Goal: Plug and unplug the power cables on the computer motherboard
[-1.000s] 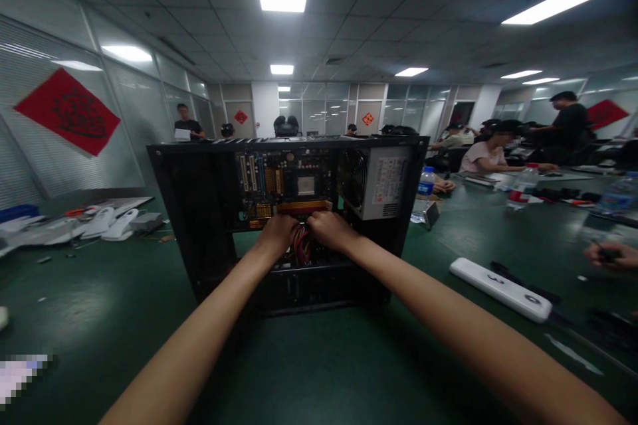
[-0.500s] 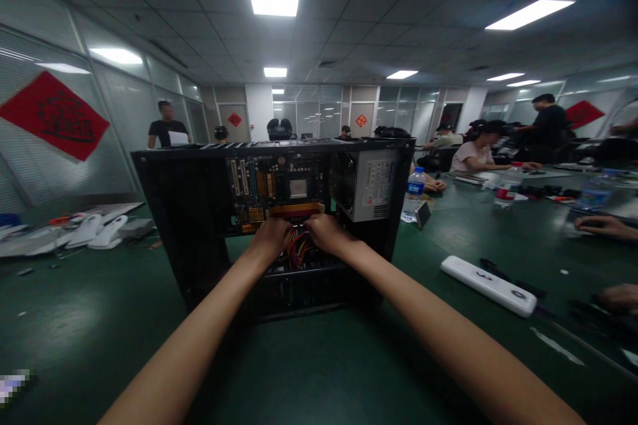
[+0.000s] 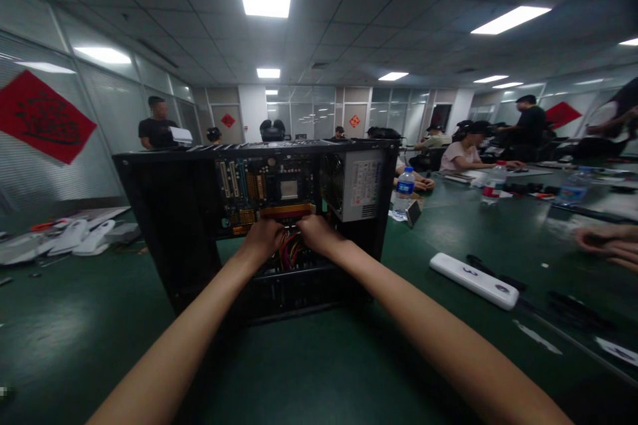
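Observation:
An open black computer case (image 3: 169, 232) stands on the green table in front of me. Inside it is a motherboard (image 3: 259, 179) with a square silver processor, and a grey power supply (image 3: 365, 187) sits at the right. My left hand (image 3: 263, 238) and my right hand (image 3: 319, 234) meet at the board's lower edge, just under the orange and red memory slots (image 3: 286, 210). Both have curled, closed fingers; whatever lies between the fingertips is hidden. Between and below them hangs a bundle of coloured cables (image 3: 290, 251).
Right of the case are a white oblong device (image 3: 473, 281) marked 3, a blue-capped bottle (image 3: 405, 184) and a red-capped bottle (image 3: 493, 186). White parts (image 3: 87, 237) lie in a pile at left. Another person's hands (image 3: 611, 242) rest at the far right; several people are beyond.
The whole view has shifted slightly, so the case and both hands appear a little further left. My hands keep their place at the board's lower edge. The other person's hands at right have moved.

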`<move>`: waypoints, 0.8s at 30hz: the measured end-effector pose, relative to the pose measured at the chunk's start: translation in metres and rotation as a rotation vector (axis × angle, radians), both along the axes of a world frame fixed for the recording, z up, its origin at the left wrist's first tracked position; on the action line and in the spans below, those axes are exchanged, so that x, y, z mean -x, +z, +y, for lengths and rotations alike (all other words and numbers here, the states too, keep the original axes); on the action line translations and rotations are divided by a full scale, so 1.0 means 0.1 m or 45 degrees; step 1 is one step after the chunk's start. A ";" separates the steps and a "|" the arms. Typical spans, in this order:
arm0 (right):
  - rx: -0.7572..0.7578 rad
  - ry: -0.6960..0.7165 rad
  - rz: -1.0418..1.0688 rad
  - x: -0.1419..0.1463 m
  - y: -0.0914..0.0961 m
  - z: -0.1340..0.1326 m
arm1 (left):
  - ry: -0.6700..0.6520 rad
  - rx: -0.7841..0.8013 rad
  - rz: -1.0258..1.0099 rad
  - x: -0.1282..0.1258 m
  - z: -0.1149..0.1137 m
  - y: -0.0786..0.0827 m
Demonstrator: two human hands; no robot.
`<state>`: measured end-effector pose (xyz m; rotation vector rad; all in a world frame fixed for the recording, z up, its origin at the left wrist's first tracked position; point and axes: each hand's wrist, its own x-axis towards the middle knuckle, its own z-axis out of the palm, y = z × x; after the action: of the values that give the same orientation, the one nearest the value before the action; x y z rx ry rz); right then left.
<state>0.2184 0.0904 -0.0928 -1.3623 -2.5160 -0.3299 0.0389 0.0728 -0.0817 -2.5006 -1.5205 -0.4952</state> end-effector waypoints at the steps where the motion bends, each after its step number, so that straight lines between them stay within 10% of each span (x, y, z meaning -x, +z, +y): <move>1: 0.002 0.002 0.004 0.00 0.00 0.00 | 0.000 -0.007 -0.006 0.01 0.01 -0.01; 18: 0.100 -0.063 0.045 0.05 0.04 -0.03 | 0.007 0.013 -0.044 0.04 0.06 -0.04; 24: 0.156 -0.070 0.142 0.11 0.32 -0.48 | 0.119 0.002 -0.082 0.03 -0.03 0.03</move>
<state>0.2074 0.0422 -0.0606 -1.4544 -2.4459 -0.1083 0.0360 0.0696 -0.0786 -2.4236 -1.6527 -0.5652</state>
